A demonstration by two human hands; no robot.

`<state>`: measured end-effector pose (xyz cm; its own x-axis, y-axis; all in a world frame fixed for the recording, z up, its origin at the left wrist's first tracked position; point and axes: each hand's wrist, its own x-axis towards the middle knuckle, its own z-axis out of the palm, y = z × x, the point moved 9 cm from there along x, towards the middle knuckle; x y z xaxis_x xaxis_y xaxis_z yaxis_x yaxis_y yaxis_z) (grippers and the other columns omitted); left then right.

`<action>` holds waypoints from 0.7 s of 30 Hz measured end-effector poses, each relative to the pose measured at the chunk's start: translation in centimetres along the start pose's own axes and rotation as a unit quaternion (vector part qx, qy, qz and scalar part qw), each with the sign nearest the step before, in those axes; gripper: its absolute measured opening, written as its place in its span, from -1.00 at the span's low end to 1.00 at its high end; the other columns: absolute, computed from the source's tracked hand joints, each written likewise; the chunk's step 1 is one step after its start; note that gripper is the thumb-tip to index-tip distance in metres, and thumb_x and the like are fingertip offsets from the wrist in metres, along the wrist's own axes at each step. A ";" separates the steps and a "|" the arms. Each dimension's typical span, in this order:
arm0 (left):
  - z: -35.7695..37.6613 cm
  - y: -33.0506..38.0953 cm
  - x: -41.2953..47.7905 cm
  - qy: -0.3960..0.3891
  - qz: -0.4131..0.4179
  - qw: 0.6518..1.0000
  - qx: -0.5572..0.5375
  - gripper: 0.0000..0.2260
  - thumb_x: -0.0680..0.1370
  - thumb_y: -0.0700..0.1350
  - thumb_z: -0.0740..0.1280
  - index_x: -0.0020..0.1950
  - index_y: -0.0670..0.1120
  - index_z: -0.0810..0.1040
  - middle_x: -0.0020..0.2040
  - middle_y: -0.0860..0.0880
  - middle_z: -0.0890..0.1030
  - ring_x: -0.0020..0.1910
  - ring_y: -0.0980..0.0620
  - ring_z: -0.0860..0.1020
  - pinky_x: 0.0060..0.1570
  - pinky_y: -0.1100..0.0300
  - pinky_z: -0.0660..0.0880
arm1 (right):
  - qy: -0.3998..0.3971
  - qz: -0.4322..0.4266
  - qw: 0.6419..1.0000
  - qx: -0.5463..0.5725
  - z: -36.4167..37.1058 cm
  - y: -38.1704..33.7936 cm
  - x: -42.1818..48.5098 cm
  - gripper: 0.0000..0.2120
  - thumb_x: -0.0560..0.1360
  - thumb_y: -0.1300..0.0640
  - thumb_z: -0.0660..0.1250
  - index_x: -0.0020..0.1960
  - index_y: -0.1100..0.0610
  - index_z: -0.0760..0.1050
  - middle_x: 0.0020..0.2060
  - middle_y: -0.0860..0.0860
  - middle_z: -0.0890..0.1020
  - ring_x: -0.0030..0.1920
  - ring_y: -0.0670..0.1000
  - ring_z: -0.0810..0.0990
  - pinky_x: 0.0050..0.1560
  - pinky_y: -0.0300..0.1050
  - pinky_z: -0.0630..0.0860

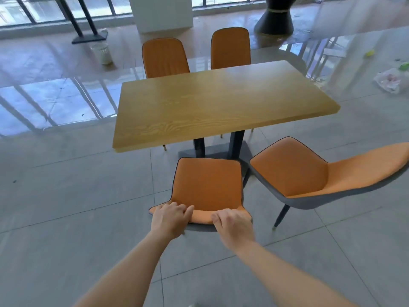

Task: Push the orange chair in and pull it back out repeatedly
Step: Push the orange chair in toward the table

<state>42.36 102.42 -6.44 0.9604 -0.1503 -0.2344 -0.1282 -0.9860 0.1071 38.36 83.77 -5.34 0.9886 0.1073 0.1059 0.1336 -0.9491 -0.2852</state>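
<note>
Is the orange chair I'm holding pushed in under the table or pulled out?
Pulled out. The held chair's whole seat shows clear of the table's near edge, both hands gripping its backrest top.

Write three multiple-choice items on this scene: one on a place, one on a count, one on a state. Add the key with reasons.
1. Where is the held chair? A pulled out before the table B on the table C by the windows
2. How many orange chairs show? A two B four C six
3. What are the hands doing? A hanging free B gripping the chair's back C resting on the table

Key: 1 A, its whole seat lies clear of the tabletop; 2 B, two near, two far; 3 B, left hand and right hand curl over the backrest's top edge.
</note>
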 end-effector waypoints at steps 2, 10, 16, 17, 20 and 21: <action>0.3 -1.4 0.0 0.014 0.006 1.000 -0.025 -0.49 0.61 0.28 -0.14 -0.20 0.10 0.51 -0.17 0.08 0.55 -0.13 0.00 0.50 0.06 0.00 0.37 | 0.024 0.015 0.999 -0.023 -0.2 -0.4 -0.1 -0.55 0.60 -0.11 0.03 -0.31 -0.05 0.55 -0.39 -0.10 0.61 -0.38 -0.03 0.51 -0.32 -0.13 0.26; 0.5 -2.8 0.4 0.063 0.019 0.997 -0.039 -0.44 0.56 0.27 -0.18 -0.29 0.02 0.47 -0.28 0.07 0.52 -0.25 0.07 0.47 -0.02 0.06 0.39 | 0.081 0.053 0.993 -0.068 -0.3 -0.2 0.8 -0.46 0.57 -0.11 0.10 -0.54 0.02 0.44 -0.62 -0.06 0.46 -0.54 -0.05 0.22 -0.47 -0.23 0.17; 0.7 -2.1 -0.7 0.094 -0.014 0.995 -0.034 -0.44 0.54 0.23 -0.15 -0.40 -0.05 0.43 -0.42 0.05 0.49 -0.39 0.07 0.47 -0.07 0.06 0.41 | 0.059 0.034 0.996 -0.063 0.8 1.0 0.8 -0.47 0.56 -0.10 0.09 -0.53 0.05 0.44 -0.63 -0.05 0.44 -0.61 0.00 0.37 -0.59 -0.20 0.33; 0.7 -1.8 -1.0 0.096 -0.020 0.995 -0.034 -0.45 0.54 0.21 -0.14 -0.41 -0.05 0.43 -0.43 0.05 0.48 -0.41 0.07 0.46 -0.09 0.07 0.41 | 0.059 0.029 0.996 -0.061 0.7 1.2 0.7 -0.48 0.55 -0.09 0.10 -0.53 0.05 0.44 -0.63 -0.05 0.44 -0.61 0.00 0.37 -0.59 -0.21 0.33; 0.9 -0.8 -2.2 0.104 -0.031 0.994 -0.031 -0.47 0.54 0.19 -0.12 -0.44 -0.05 0.40 -0.46 0.05 0.46 -0.45 0.06 0.44 -0.16 0.09 0.40 | 0.059 0.007 0.996 -0.060 0.4 2.0 0.1 -0.49 0.54 -0.08 0.11 -0.53 0.05 0.47 -0.63 -0.05 0.45 -0.61 -0.01 0.35 -0.59 -0.21 0.32; 0.9 -0.4 -2.7 0.109 -0.036 0.993 -0.032 -0.47 0.54 0.18 -0.12 -0.45 -0.05 0.39 -0.47 0.05 0.46 -0.46 0.06 0.44 -0.19 0.10 0.40 | 0.062 -0.004 0.996 -0.060 0.2 2.2 -0.2 -0.49 0.54 -0.08 0.11 -0.53 0.05 0.46 -0.63 -0.06 0.44 -0.61 -0.03 0.32 -0.58 -0.23 0.27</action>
<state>39.61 103.10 -6.77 0.9981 -0.0539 -0.0306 -0.0483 -0.9859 0.1605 38.51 81.70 -6.17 0.9701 0.0843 0.2275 0.1246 -0.9777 -0.1689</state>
